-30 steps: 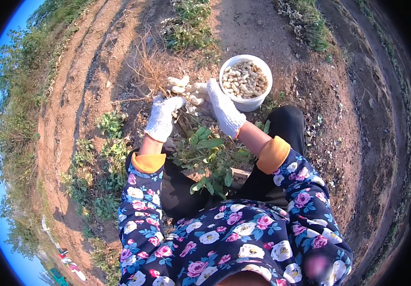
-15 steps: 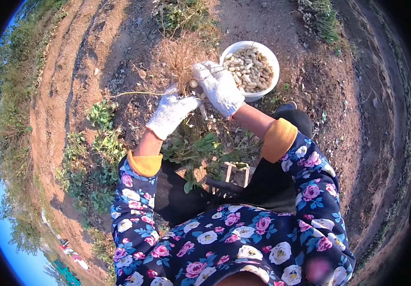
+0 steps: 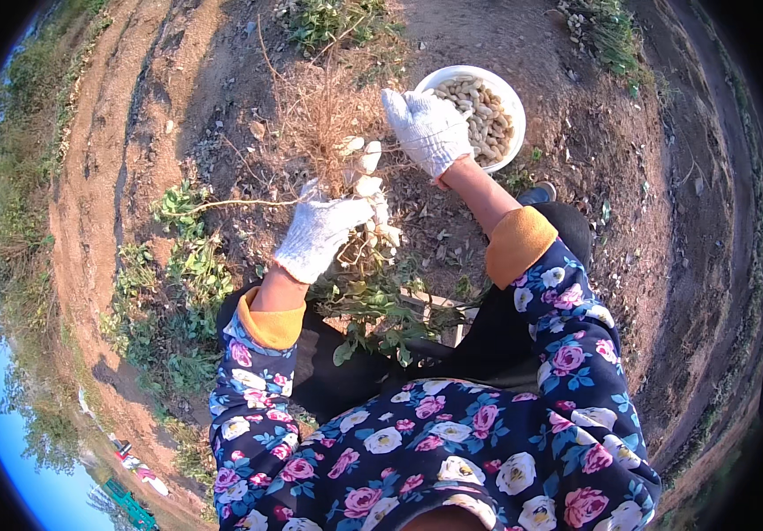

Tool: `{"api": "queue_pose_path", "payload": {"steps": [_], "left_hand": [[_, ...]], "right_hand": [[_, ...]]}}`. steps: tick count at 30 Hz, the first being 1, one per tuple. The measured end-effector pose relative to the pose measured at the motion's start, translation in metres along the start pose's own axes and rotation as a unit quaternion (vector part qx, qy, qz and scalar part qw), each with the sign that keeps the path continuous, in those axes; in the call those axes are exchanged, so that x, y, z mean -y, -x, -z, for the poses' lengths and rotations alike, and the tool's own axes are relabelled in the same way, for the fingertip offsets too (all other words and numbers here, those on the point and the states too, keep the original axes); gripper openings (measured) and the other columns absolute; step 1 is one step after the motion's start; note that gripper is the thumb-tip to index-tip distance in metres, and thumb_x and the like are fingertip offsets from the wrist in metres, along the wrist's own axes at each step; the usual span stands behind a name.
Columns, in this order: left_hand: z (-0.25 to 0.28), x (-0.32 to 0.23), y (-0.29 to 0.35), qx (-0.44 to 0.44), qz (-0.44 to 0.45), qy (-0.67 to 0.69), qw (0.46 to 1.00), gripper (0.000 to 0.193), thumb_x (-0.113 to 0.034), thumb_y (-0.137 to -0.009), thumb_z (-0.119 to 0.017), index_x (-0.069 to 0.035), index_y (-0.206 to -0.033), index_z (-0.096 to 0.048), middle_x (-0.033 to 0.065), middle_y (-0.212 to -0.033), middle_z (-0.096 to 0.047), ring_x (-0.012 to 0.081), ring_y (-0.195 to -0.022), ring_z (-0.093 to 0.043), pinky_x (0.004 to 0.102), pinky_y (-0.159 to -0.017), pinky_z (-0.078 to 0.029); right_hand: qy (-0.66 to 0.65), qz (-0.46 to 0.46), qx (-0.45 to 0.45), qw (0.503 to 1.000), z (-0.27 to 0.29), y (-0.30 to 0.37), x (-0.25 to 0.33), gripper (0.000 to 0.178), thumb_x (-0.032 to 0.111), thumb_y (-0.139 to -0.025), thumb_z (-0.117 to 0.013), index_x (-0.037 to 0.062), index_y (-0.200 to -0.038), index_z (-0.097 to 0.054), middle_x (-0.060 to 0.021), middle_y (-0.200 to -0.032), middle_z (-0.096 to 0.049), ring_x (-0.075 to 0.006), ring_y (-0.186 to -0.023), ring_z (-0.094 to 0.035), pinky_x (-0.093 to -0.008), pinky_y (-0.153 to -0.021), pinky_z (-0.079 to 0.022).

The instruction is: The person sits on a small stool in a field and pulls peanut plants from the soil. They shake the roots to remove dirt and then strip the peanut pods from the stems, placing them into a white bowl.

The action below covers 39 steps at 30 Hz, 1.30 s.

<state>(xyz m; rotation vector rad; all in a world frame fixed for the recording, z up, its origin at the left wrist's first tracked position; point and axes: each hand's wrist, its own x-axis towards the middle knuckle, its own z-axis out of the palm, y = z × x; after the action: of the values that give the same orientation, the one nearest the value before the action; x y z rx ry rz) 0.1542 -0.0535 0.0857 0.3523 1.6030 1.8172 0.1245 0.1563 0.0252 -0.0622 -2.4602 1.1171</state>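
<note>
My left hand (image 3: 322, 226), in a white knit glove, is closed around a peanut plant (image 3: 328, 133). Thin brown roots spread upward from the grip, and a cluster of pale peanuts (image 3: 369, 186) hangs beside my fingers. Green leaves (image 3: 381, 310) of the plant trail down toward my lap. My right hand (image 3: 430, 131), gloved alike, is at the left rim of a white bucket (image 3: 516, 104) part filled with peanuts (image 3: 488, 115). Its thumb stands apart from the fingers, and I see nothing gripped in it; the palm side is hidden.
Leafy plants (image 3: 178, 301) lie on the soil to my left. More pulled plants (image 3: 333, 22) lie beyond the roots, and another heap (image 3: 607, 40) is at the far right. A small wooden frame (image 3: 435, 305) stands between my legs. Dry furrows run along both sides.
My right hand has left the plant and moved right and up to the bucket. More of the peanut cluster shows beside my left hand, which keeps its grip and has shifted slightly down.
</note>
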Motion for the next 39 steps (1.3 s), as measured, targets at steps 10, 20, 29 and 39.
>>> {"api": "queue_pose_path", "payload": {"steps": [10, 20, 29, 39], "left_hand": [[0.0, -0.018, 0.005, 0.013, 0.026, 0.041, 0.999, 0.024, -0.006, -0.086, -0.052, 0.001, -0.109, -0.054, 0.013, -0.083, -0.064, 0.0216, -0.067, -0.063, 0.0311, -0.059, -0.053], [0.015, -0.013, -0.005, 0.069, 0.069, 0.11, 0.989, 0.021, -0.015, -0.094, -0.054, 0.002, -0.098, -0.065, 0.0102, -0.088, -0.068, 0.0184, -0.08, -0.065, 0.0318, -0.076, -0.051], [-0.002, -0.003, 0.0, -0.081, -0.018, 0.015, 0.996, 0.027, -0.016, -0.096, -0.05, -0.001, -0.115, -0.062, 0.0083, -0.111, -0.064, 0.0144, -0.103, -0.059, 0.029, -0.089, -0.046], [0.006, 0.007, -0.007, -0.004, -0.278, -0.446, 0.851, 0.022, -0.011, -0.096, -0.046, 0.0, -0.102, -0.065, 0.0087, -0.091, -0.066, 0.0159, -0.082, -0.063, 0.0296, -0.073, -0.05]], "right_hand": [[-0.611, -0.378, 0.217, 0.661, 0.012, 0.016, 0.073, 0.039, 0.043, -0.094, -0.051, 0.0057, -0.087, -0.06, 0.0026, -0.06, -0.049, -0.0066, -0.051, -0.045, -0.0221, -0.044, -0.034], [-0.55, -0.136, 0.262, 0.781, 0.03, 0.021, 0.076, 0.032, 0.032, -0.088, -0.066, 0.0031, -0.099, -0.059, -0.0053, -0.091, -0.064, -0.0075, -0.072, -0.059, -0.0228, -0.061, -0.048], [-0.398, -0.16, 0.261, 0.865, 0.038, 0.016, 0.087, 0.029, 0.026, -0.082, -0.073, 0.0046, -0.095, -0.06, -0.0025, -0.084, -0.063, -0.0066, -0.072, -0.058, -0.0235, -0.063, -0.05], [-0.564, -0.373, 0.123, 0.727, 0.004, 0.027, 0.074, 0.019, 0.023, -0.089, -0.062, 0.0049, -0.087, -0.058, -0.0044, -0.064, -0.057, -0.0167, -0.053, -0.059, -0.0295, -0.048, -0.047]]}}
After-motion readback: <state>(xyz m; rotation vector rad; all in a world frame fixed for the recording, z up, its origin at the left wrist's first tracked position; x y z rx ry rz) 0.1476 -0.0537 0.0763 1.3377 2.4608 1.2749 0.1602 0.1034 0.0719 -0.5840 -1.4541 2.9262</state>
